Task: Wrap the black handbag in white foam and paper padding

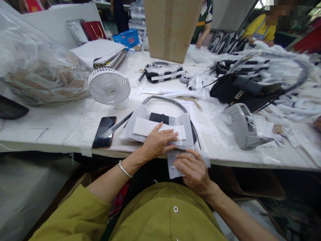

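Note:
A dark handbag (155, 117) lies at the table's front edge, mostly hidden under white tissue paper (132, 129), with its wrapped handle (167, 99) arching behind it. Across the tissue rests a white padded strip (142, 127). My left hand (159, 140) lies flat on the strip and tissue, fingers spread and pointing right. At the near right corner, my right hand (193, 167) grips a hanging flap of the tissue (173, 165) between bent fingers.
A phone (104, 132) lies left of the bag, with a white fan (109, 87) behind it. To the right stands a grey tape dispenser (239, 125), near a black bag (250, 90). A tall cardboard box (170, 30) stands behind. Other people are beyond the table.

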The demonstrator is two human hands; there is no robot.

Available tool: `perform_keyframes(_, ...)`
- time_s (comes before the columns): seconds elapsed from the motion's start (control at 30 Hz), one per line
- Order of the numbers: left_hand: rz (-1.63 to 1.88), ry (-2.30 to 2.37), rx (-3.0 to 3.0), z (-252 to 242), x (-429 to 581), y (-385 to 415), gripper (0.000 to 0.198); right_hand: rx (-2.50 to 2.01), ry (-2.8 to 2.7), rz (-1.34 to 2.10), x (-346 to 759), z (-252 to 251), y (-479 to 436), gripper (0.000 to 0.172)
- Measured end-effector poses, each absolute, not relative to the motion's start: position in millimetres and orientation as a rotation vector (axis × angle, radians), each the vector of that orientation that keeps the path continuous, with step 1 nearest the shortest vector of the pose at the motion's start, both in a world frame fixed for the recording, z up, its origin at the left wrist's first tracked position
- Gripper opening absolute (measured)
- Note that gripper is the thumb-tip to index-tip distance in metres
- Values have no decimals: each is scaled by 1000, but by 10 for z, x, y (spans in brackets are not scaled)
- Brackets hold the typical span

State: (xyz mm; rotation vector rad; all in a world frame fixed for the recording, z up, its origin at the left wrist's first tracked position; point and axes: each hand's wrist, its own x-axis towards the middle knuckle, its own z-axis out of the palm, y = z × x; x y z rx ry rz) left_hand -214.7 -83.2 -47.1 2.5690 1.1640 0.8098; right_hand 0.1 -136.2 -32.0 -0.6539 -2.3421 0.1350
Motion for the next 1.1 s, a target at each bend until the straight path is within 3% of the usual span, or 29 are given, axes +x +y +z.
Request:
perform_keyframes(0.23, 803, 1147, 2625, -500, -2152, -858, 26, -685, -2357, 190, -128, -295, -1523, 32)
perform_keyframes(0.7, 810, 1204, 2689, -478, -2187, -927, 26, -637, -2449, 257, -84, 124, -967, 23)
perform_keyframes(0.87, 796, 1124, 2512, -311, -2241, -919, 38, -625, -2458, 287, -37, 26, -968, 27)
perform_keyframes(1.1, 801, 1222, 2371, -277, -2171, -877, 21, -585, -2439, 284, -2, -49, -979, 35)
